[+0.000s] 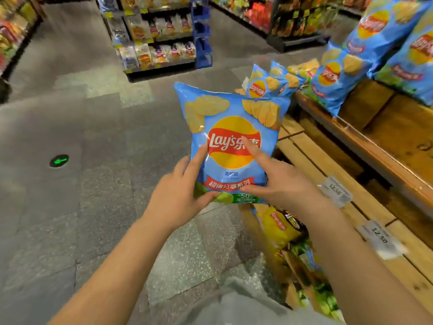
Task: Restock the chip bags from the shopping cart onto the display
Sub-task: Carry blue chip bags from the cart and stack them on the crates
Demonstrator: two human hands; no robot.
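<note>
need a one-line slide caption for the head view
Both hands, left hand and right hand, hold a light-blue Lay's chip bag beside the wooden display shelf.

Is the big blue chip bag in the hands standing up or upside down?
Upright. On the blue chip bag the logo reads right way up, and both hands grip its bottom edge.

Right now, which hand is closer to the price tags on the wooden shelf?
Right. The right hand holds the blue chip bag just beside the nearest price tag; the left hand grips the bag's far side.
</note>
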